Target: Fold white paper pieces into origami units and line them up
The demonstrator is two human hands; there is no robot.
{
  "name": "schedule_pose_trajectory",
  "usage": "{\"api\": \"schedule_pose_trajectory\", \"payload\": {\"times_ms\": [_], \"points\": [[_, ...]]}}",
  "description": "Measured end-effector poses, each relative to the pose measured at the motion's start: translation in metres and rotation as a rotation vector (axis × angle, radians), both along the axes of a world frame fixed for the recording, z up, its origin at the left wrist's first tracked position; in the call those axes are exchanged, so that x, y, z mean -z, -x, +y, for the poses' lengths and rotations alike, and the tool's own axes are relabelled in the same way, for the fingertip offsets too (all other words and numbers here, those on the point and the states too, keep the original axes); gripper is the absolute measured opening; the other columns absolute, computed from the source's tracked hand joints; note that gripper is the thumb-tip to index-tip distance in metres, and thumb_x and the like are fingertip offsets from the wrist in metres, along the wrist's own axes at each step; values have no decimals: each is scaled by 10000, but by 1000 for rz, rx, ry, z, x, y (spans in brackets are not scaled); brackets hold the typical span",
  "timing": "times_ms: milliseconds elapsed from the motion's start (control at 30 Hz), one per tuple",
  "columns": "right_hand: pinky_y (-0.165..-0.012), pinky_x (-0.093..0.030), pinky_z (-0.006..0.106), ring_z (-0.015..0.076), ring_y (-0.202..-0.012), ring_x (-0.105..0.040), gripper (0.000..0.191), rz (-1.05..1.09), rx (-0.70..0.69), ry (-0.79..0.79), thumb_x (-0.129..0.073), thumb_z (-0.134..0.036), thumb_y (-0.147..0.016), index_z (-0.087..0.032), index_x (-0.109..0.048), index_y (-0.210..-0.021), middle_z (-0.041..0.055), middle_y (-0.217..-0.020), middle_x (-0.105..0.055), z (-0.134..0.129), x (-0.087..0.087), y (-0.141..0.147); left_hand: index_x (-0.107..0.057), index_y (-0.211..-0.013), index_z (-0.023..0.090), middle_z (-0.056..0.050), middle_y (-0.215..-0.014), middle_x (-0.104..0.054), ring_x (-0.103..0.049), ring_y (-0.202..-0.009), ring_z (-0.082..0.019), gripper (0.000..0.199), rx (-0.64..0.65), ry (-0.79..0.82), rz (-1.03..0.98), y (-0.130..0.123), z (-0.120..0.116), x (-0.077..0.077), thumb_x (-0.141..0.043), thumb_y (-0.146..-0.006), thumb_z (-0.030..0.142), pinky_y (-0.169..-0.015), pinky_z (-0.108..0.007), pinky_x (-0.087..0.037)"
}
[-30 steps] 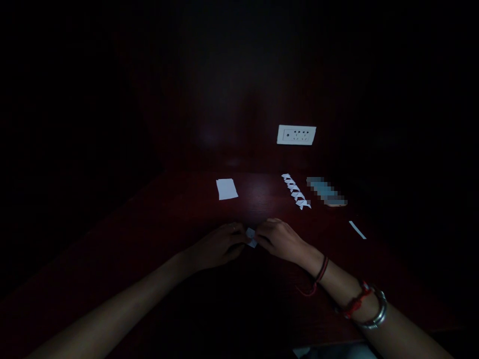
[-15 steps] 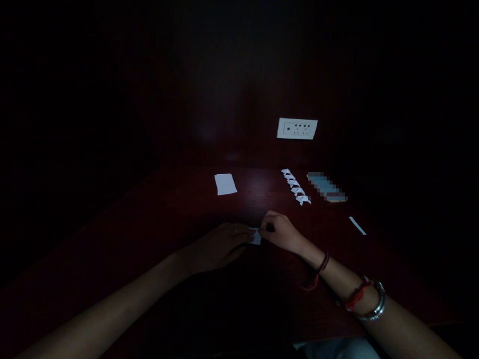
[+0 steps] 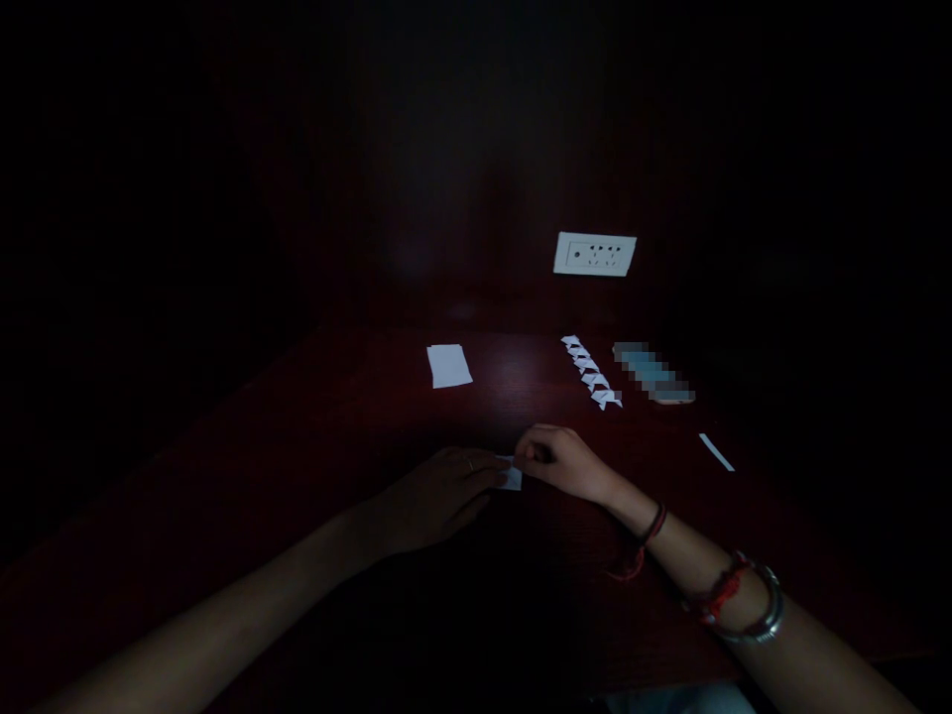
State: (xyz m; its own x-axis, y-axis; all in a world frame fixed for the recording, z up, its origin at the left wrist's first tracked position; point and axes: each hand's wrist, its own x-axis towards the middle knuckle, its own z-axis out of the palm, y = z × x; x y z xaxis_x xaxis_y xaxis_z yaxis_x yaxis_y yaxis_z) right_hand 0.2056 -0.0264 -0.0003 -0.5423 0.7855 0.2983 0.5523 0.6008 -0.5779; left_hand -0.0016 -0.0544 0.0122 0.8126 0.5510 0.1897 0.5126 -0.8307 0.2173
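A small folded piece of white paper [image 3: 513, 479] lies on the dark red table between my hands. My left hand [image 3: 450, 488] is stretched out flat, its fingertips resting on the paper's left part. At the paper's upper right corner, my right hand [image 3: 559, 459] is closed, thumb and fingers pinched together at the edge. What lies between those fingertips is too small and dark to make out. Beyond my hands is a stack of white paper sheets [image 3: 449, 366], and to its right a row of folded white paper pieces [image 3: 590, 373].
A phone [image 3: 653, 374] with a blurred screen lies right of the folded row. Nearer on the right is a narrow white strip [image 3: 716, 452]. A white wall socket [image 3: 595, 254] is on the dark wall behind the table [image 3: 312, 397].
The view has shifted slightly, so things on the right appear a little farther right. Both hands stay at the small paper, with my right fingers slightly nearer its upper edge.
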Motion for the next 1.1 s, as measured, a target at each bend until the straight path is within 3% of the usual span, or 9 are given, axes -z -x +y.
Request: {"api": "schedule_pose_trajectory", "payload": {"times_ms": [800,933,1100], "points": [[-527,-324,180,75,-581,-446,66,-24,124,-12,-513,-99,-678,-149,-522,-637,-23,-630,-491,0,6,6,-363,-1202,267,-5,-1217,-419,-371,-1096,-166,393,-23,17,-28,0,1,4,-401,-828,153,-917,-357,-306],[-538,-349,186,81,-593,-458,65,-6,150,-49,-537,-102,-682,-150,-547,-724,-16,-660,-503,-3,3,3,-370,-1197,258,-16,-1207,-427,-379,-1086,-169,391,-15,7,-39,0,2,5,-397,-825,142,-910,-358,-312],[-655,-397,193,94,-731,-488,171,-46,12,-196,-449,-75,-754,-161,-576,-830,22,-811,-516,-12,-7,-4,-382,-1192,251,-24,-1198,-432,-384,-1079,-180,382,-27,3,-41,0,0,4,-398,-825,147,-908,-371,-314]]}}
